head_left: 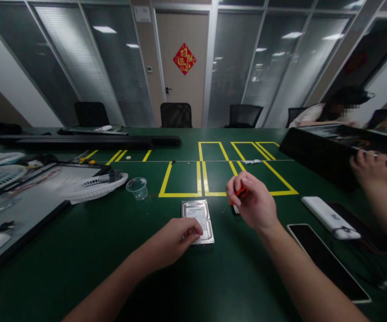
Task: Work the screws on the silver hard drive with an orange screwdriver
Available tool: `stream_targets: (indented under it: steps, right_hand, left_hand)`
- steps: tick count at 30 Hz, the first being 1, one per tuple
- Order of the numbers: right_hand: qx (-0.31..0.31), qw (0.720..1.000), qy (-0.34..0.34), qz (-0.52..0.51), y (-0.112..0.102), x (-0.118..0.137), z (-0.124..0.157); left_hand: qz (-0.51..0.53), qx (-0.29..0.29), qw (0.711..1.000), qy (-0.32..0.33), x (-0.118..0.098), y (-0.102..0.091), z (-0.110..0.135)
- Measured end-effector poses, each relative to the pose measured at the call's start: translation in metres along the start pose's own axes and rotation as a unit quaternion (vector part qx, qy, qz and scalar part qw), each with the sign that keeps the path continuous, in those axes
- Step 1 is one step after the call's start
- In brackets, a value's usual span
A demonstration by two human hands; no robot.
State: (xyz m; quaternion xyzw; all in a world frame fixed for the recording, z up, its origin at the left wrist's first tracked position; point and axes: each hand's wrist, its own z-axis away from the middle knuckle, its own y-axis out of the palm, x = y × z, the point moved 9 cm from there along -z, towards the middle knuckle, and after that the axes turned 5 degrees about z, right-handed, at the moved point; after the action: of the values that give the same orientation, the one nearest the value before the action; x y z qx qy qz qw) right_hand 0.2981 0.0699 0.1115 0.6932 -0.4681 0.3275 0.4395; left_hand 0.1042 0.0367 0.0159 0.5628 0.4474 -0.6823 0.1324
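Note:
A silver hard drive point(198, 209) with a white label lies flat on the green table in front of me. Above its lower left part is my left hand point(180, 235), thumb and fingers curled together; whether anything small is between them is hidden. To the right of the drive, my right hand point(255, 203) is raised, its fingers wrapped round the red and black handle of a screwdriver point(242, 192). A thin shaft seems to point down and left from it. Partly covered by that hand, a small object with a pale corner rests on the table.
A clear plastic cup point(137, 188) stands left of the drive. White fan-like parts point(94, 187) and a large panel point(55, 197) fill the left. On the right are a phone point(327, 261), a white power bank point(330, 218), a black computer case point(317, 154) and another person's hand point(374, 167).

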Motion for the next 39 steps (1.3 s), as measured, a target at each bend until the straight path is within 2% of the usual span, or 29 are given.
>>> stream_targets:
  steps: [4,8,13,18,32,39]
  right_hand:
    - [-0.043,0.999,-0.005,0.007,-0.036,-0.014,0.010]
    - [-0.071,0.997,-0.004,-0.001,-0.052,-0.030,0.016]
    - [-0.071,0.997,0.013,-0.008,-0.049,-0.044,0.019]
    - [-0.065,0.997,0.027,-0.016,-0.045,-0.048,0.020]
    - [-0.063,0.997,0.027,-0.041,-0.045,-0.044,0.021]
    - [-0.061,0.997,0.032,-0.046,-0.044,-0.045,0.022]
  left_hand:
    - [-0.062,0.027,0.998,0.015,-0.008,0.019,-0.012]
    - [-0.100,0.059,0.993,0.033,-0.009,0.032,-0.029]
    - [-0.131,0.107,0.984,0.055,-0.010,0.043,-0.044]
    - [-0.158,0.133,0.975,0.082,-0.015,0.049,-0.046]
    - [-0.144,0.147,0.973,0.101,-0.005,0.051,-0.048]
    - [-0.134,0.161,0.972,0.102,-0.009,0.050,-0.055]
